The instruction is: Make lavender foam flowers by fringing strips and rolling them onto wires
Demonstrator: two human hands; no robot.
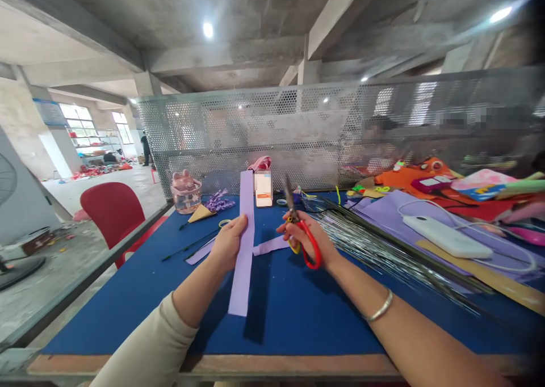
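1. The left arm, in a pale sleeve, reaches up from the lower left. The left hand is closed on a long purple strip, thumb lying on its near face and the other fingers mostly hidden behind it.
2. That strip stands nearly lengthwise before the person, over the middle of the blue table, its lower end leaning slightly left.
3. The right forearm, bare, comes in from the lower right with a silver bangle near the wrist. The right hand grips the scissors by the red and yellow handles, blades pointing up and away; they are blurred, so I can't tell whether they are parted.
4. Counting around the hands: one pair of scissors, one held strip, and two more purple pieces on the table, a short strip between the hands and a flat piece partly behind the left hand.
5. Farther back I count one phone, propped upright, and one pink container with rounded ears. One tan cone-shaped piece lies near a curly purple bunch.
6. On the right, one white power bank rests on purple sheets, beside a bundle of shiny wires, too many to count.
7. One red chair stands left of the table.
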